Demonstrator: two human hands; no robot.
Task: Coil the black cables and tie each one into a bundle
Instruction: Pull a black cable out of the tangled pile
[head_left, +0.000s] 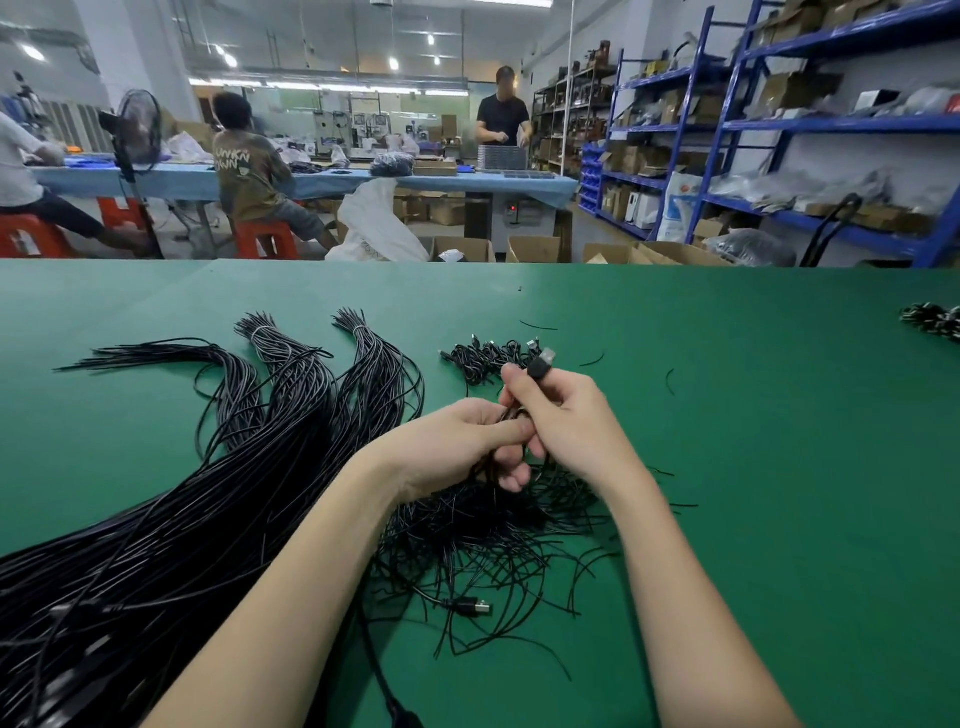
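From the head camera, both hands meet above a flat green felt-like table (753, 415). The left hand (457, 447) curls its fingers round a thin black cable (511, 415), thumb pressed along the top. The right hand (561, 415) grips the same cable, its forefinger and thumb pinching the boxy plug (540, 364) with its metal tip poking out. Beneath the wrists lies a loose tangle of short wiry ties (493, 545). To the left, long glossy cables (208, 493) fan out in thick sheaves — two banded near their far ends. Just beyond the hands sits a small heap of coiled bundles (483, 358).
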